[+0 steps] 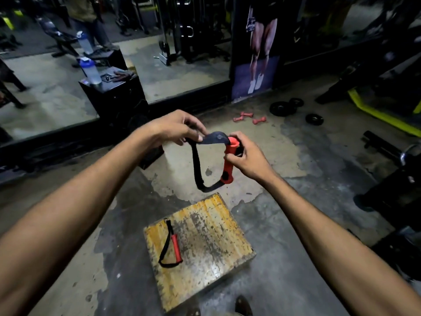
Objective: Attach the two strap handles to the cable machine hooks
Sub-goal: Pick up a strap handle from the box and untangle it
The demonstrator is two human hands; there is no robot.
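Note:
I hold one strap handle (227, 166) in the air in front of me: a red tube grip with a black webbing loop. My right hand (247, 153) grips the upper part of the red tube. My left hand (180, 128) pinches the black strap near its top, beside the tube's end. The second strap handle (172, 245), also red with a black loop, lies flat on the worn yellow wooden box (205, 247) below. No cable hook shows clearly.
A black box (116, 96) with a shaker bottle (92, 70) stands against the wall mirror at left. Pink dumbbells (250, 118) and black weight plates (284, 107) lie on the floor ahead. Dark machine frames (391, 169) stand at right. My shoe tips (242, 305) show near the bottom edge.

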